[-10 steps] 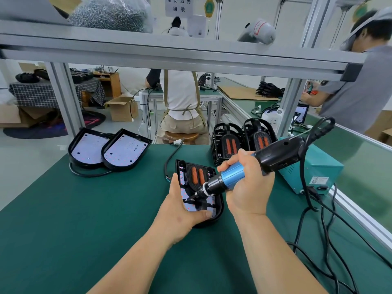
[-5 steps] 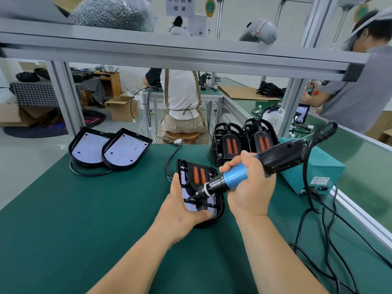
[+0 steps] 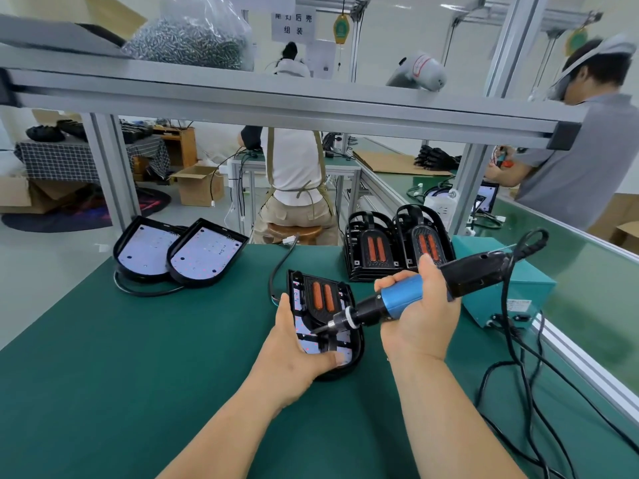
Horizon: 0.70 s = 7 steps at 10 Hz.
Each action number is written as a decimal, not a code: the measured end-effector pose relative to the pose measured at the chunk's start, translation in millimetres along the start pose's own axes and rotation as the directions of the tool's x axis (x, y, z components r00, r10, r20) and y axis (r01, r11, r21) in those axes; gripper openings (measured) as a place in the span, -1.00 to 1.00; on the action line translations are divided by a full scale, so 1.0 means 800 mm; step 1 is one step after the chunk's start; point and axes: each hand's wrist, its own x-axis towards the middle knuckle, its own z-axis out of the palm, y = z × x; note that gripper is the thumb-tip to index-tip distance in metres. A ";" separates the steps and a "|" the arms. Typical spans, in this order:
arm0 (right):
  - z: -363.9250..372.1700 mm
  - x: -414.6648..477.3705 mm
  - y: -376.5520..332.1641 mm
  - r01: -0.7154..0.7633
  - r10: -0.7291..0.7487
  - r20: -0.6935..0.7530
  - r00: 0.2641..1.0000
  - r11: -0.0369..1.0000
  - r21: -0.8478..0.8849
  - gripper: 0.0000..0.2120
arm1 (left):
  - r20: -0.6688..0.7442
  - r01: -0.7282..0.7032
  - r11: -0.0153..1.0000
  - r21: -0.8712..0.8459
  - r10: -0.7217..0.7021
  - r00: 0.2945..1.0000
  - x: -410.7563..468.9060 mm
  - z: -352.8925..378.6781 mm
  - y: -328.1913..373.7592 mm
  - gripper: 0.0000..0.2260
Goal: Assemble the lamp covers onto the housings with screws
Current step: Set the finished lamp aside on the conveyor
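While left fingers (image 3: pixel 337 358) grip it and right fingers (image 3: pixel 390 282) clasp the screwdriver (image 3: pixel 403 300), black housing (image 3: pixel 357 354), orange-slotted cover (image 3: pixel 321 299).

The left hand (image 3: pixel 294 354) and right hand (image 3: pixel 418 323) are bare, with no gloves. The left forearm (image 3: pixel 221 430) and right forearm (image 3: pixel 449 420) are bare too, uncovered to the picture's lower edge. The left thumb's nail (image 3: pixel 340 357) is short and trimmed.
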 end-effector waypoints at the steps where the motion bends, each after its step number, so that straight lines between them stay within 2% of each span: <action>1: -0.007 0.012 -0.017 -0.071 0.071 -0.073 0.995 0.997 0.001 -0.77 | 0.012 0.000 1.000 -0.019 0.001 1.000 -0.001 -0.001 -0.004 -0.06; 2: -0.024 0.032 -0.043 -0.197 0.177 -0.188 0.966 0.976 -0.095 -0.66 | 0.030 -0.002 1.000 -0.011 0.002 1.000 -0.001 -0.002 -0.004 0.03; 3: -0.051 0.049 -0.064 -0.382 0.314 -0.301 0.901 0.901 -0.204 -0.51 | 0.021 -0.017 1.000 0.001 0.017 1.000 0.001 -0.003 -0.008 -0.08; 4: -0.075 0.051 -0.070 -0.506 0.387 -0.388 0.837 0.817 -0.277 -0.35 | 0.026 -0.003 1.000 -0.014 0.003 1.000 0.003 -0.004 -0.013 0.01; 5: -0.087 0.047 -0.063 -0.564 0.410 -0.452 0.792 0.774 -0.287 -0.32 | 0.011 -0.014 1.000 -0.015 0.014 1.000 0.005 -0.005 -0.017 -0.11; 6: -0.089 0.048 -0.059 -0.593 0.422 -0.473 0.773 0.746 -0.303 -0.40 | -0.011 -0.031 0.999 -0.032 0.030 0.999 0.003 -0.005 -0.017 -0.15; 7: -0.090 0.051 -0.057 -0.592 0.409 -0.484 0.773 0.740 -0.320 -0.43 | -0.022 -0.040 0.995 -0.087 0.039 0.999 0.001 -0.008 -0.018 -0.10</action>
